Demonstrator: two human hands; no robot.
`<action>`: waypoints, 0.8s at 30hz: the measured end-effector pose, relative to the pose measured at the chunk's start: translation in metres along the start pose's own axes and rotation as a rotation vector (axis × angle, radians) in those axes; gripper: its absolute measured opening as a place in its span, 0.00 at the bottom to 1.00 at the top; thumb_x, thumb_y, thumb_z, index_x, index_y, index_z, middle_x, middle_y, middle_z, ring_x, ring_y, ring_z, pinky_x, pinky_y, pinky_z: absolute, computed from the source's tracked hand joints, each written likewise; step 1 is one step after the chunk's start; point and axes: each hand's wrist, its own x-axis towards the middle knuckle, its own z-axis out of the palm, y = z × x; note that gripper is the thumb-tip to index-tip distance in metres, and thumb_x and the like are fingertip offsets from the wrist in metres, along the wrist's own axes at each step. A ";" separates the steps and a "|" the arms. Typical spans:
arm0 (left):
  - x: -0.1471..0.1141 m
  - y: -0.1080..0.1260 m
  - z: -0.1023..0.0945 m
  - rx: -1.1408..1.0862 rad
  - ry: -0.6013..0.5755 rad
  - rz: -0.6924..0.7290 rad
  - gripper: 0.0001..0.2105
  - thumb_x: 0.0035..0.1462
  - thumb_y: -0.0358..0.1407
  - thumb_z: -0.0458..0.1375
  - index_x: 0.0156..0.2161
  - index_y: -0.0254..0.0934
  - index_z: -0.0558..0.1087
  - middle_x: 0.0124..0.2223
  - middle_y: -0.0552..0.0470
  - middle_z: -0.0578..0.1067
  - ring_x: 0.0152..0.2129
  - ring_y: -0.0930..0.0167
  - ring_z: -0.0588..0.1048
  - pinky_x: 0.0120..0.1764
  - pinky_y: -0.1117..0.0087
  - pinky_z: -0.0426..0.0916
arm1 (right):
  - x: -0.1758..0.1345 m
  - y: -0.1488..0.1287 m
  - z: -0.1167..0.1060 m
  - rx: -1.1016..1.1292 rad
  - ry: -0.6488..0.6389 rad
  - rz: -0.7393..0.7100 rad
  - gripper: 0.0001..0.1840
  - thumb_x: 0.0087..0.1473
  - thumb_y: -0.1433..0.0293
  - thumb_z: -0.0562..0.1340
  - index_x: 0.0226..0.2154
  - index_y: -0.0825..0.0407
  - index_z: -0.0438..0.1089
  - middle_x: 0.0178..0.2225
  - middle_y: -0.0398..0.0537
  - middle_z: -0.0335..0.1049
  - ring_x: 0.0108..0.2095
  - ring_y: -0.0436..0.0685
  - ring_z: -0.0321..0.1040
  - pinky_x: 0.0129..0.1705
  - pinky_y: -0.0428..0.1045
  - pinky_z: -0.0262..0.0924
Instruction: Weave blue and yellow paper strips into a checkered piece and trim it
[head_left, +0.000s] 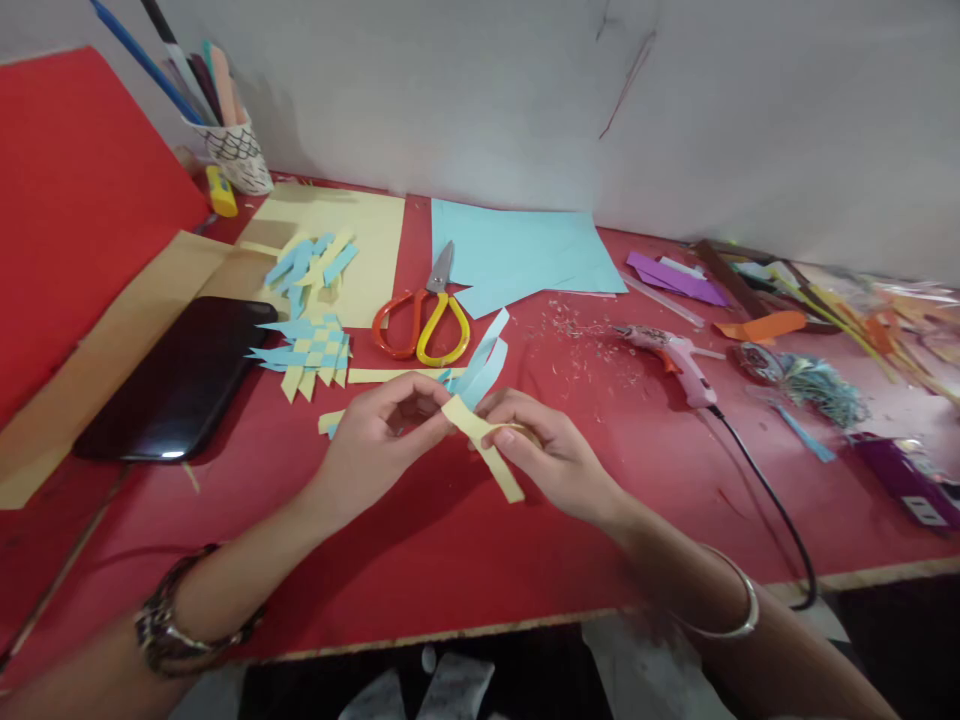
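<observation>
Two bare hands working paper strips above a red table [420, 570]. The right hand [551, 450] pinches a yellow strip [501, 470] between thumb and fingers. The strip lies between the two hands, slanting down toward the table's near edge; a further yellow length runs from it under the right fingers, though whether it is the same piece cannot be told. The left hand [375, 435] is curled, thumb and forefinger converging at the strip's upper end — whether they grip it is not clear. Blue strips [486, 372] curve up just behind the fingertips. Beyond them, scissors [441, 275] lie with their red and yellow handles toward the hands, the blade tips near a blue sheet [525, 245]. To the left, a blue-and-yellow woven piece [321, 345] lies between the scissors and a dark phone [180, 380]; loose strips [304, 265] are heaped on a yellow sheet [379, 215] behind it. At right, a pink glue gun [679, 362] rests on its side, its black cord [765, 500] trailing over the near edge. Far left — a patterned cup [241, 160] of pens.
</observation>
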 end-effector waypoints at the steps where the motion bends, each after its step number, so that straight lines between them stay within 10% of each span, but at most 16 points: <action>1: 0.000 0.000 0.000 -0.007 0.002 -0.012 0.03 0.48 0.34 0.57 0.28 0.37 0.68 0.26 0.57 0.71 0.23 0.76 0.70 0.27 0.77 0.66 | 0.000 0.000 0.000 -0.011 -0.015 -0.037 0.10 0.55 0.69 0.52 0.25 0.53 0.63 0.29 0.45 0.62 0.32 0.48 0.62 0.34 0.45 0.58; 10: 0.000 0.005 -0.001 0.092 -0.020 -0.024 0.05 0.47 0.35 0.58 0.26 0.37 0.70 0.22 0.58 0.70 0.19 0.77 0.67 0.22 0.79 0.62 | -0.001 0.001 0.001 -0.087 -0.031 -0.053 0.07 0.52 0.71 0.55 0.25 0.52 0.64 0.30 0.45 0.59 0.37 0.50 0.60 0.43 0.48 0.57; 24: 0.005 -0.003 -0.003 -0.181 0.088 -0.155 0.10 0.41 0.39 0.64 0.27 0.37 0.70 0.22 0.57 0.72 0.20 0.76 0.70 0.26 0.77 0.68 | -0.005 0.006 0.002 -0.183 0.043 0.047 0.03 0.55 0.70 0.53 0.35 0.50 0.57 0.23 0.38 0.63 0.23 0.45 0.60 0.25 0.42 0.56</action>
